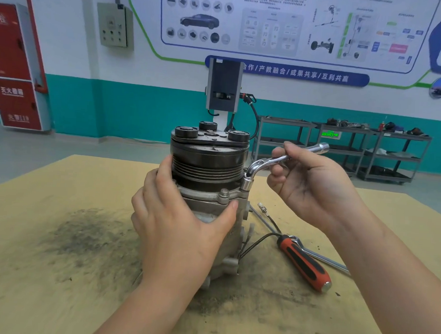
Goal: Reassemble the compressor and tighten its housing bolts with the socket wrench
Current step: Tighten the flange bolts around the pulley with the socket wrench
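The compressor (209,163) stands upright on the wooden table (55,234), its black grooved pulley on top of the grey metal housing. My left hand (182,226) wraps the housing from the front left, thumb across the flange below a housing bolt (223,193). A chrome L-shaped socket wrench (268,162) has its short end down over a bolt at the flange's right side. My right hand (314,183) grips the wrench's long arm, which points to the right and away from me.
A screwdriver with an orange and black handle (304,262) lies on the table right of the compressor, beside black wires (264,236) and a metal rod. Dark grime stains the table's left and front. Grey shelving carts (344,146) stand by the far wall.
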